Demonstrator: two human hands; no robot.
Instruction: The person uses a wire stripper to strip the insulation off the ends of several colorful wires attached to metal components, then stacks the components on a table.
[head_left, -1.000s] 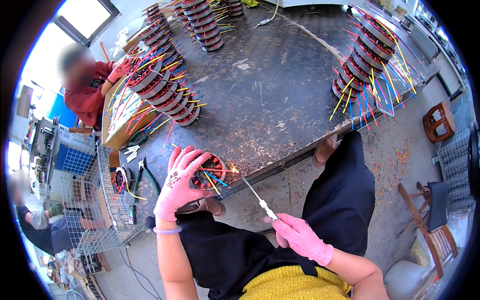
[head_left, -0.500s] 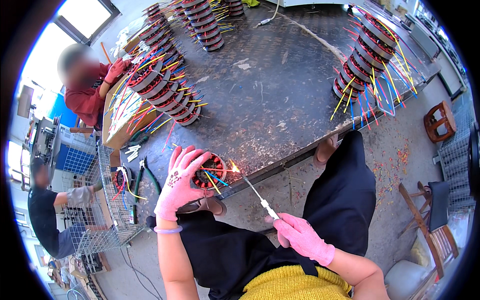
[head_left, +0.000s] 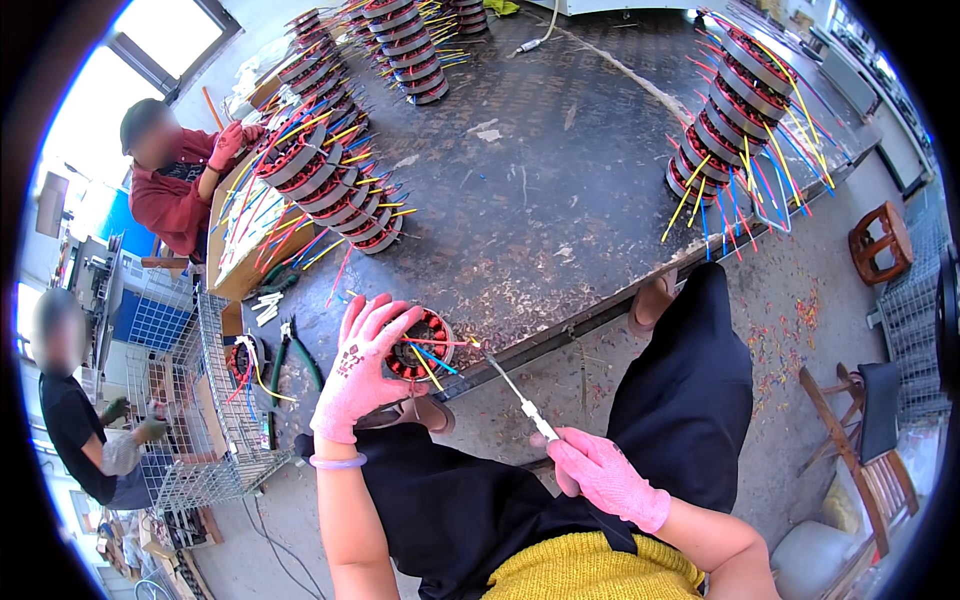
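Observation:
My left hand, in a pink glove, grips the side of a motor stator at the table's near edge. The stator is a metal ring with red coils, and red, blue and yellow leads stick out to its right. Held low in my right hand, also gloved in pink, is a slim lighter wand with a white collar. Its thin metal tip points at the end of the red lead, where a small flame glows. The fingers hide most of the wand's handle.
Stator stacks stand at the left and right. Green-handled pliers, white sleeves and another stator lie left of my hand. A wire basket adjoins the table. Two people work at the left. A stool stands right.
The flame at the red lead has shrunk. Both my hands stay nearly still. At the left, the person in black has straightened and drawn back from the basket; the person in red has raised their head.

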